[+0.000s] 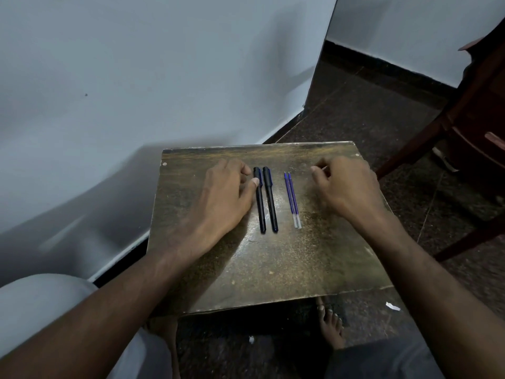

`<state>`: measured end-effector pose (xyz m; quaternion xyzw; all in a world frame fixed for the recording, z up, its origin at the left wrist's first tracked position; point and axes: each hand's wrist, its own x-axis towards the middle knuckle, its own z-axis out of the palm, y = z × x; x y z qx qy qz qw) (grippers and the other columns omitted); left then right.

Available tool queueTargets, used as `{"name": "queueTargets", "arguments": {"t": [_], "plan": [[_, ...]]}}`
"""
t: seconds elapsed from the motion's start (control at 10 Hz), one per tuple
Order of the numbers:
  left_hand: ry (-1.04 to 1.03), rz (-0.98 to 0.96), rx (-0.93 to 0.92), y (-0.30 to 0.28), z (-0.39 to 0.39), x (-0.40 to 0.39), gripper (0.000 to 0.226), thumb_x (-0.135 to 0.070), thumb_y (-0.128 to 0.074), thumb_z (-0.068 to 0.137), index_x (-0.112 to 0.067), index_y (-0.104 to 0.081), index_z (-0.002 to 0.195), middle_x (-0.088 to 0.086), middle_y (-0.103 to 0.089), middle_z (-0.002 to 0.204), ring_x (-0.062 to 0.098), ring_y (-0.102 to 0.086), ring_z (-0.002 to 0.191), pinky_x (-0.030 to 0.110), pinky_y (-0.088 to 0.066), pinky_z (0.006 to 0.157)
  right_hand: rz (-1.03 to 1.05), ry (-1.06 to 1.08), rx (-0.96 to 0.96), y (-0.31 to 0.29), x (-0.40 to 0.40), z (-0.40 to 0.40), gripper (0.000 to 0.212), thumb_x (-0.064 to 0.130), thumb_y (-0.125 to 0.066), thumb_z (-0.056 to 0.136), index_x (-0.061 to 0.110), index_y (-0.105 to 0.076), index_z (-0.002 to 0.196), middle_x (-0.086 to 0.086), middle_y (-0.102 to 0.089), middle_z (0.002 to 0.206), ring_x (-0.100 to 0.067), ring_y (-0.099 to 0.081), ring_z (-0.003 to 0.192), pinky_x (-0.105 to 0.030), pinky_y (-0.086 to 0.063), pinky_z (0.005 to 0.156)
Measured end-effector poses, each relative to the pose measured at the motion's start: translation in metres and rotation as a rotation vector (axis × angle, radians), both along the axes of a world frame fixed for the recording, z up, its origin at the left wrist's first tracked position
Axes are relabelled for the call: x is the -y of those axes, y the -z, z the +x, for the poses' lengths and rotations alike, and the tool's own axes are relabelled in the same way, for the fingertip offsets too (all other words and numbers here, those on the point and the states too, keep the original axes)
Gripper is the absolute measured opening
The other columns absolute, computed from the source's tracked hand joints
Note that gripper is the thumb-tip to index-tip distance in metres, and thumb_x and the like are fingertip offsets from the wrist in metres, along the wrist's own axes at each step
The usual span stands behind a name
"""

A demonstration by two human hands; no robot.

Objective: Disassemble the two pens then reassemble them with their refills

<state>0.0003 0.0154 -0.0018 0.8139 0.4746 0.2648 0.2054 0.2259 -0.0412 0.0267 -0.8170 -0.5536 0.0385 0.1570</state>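
Two capped black pens (pixel 265 199) lie side by side on a small worn wooden table (pixel 273 258), tips toward me. To their right lie two thin blue refills (pixel 292 199), also side by side. My left hand (pixel 224 192) rests on the table just left of the pens, its thumb touching the left pen; it grips nothing. My right hand (pixel 344 184) rests to the right of the refills with the fingers curled in, apart from them. Whether something small is pinched in its fingertips is unclear.
A pale wall runs along the left and behind the table. Dark speckled floor lies to the right, with a reddish-brown wooden piece of furniture (pixel 472 127) at the far right. My bare foot (pixel 332 326) shows under the table's near edge.
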Motion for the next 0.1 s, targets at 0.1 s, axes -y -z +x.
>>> {"name": "queueTargets", "arguments": {"t": [0.1], "plan": [[-0.031, 0.147, -0.180, 0.0050, -0.0059, 0.0060, 0.044, -0.036, -0.052, 0.110, -0.013, -0.054, 0.146, 0.006, -0.059, 0.141, 0.019, -0.056, 0.130, 0.037, -0.048, 0.115, 0.010, -0.095, 0.052, 0.0114, 0.0000, 0.0040, 0.039, 0.039, -0.048, 0.111, 0.019, -0.065, 0.140, -0.010, -0.069, 0.138, -0.034, -0.061, 0.129, -0.047, -0.048, 0.107]]}}
